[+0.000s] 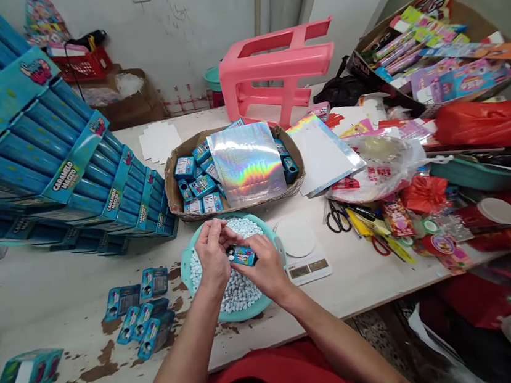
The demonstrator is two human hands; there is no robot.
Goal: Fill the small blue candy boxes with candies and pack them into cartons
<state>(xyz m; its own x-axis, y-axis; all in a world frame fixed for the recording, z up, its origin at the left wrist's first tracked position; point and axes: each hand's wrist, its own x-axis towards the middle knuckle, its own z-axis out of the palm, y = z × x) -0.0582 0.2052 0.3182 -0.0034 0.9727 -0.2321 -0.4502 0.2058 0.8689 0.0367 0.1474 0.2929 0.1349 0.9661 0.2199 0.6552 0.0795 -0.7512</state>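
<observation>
My right hand holds a small blue candy box labelled "Caramelo Macizo", its round opening turned toward the left. My left hand is closed beside that opening, fingers curled together; whatever lies inside them is hidden. A pale spot shows at the hole, perhaps a candy. Both hands are above a turquoise basin filled with small pale blue and white candies. Left of the basin, several similar blue boxes sit on the table with dark round openings showing.
Behind the basin, a cardboard box holds more blue boxes beneath a shiny holographic sheet. A white scale sits right of the basin, near scissors. Stacked blue display cartons tower at left; a pink stool lies behind.
</observation>
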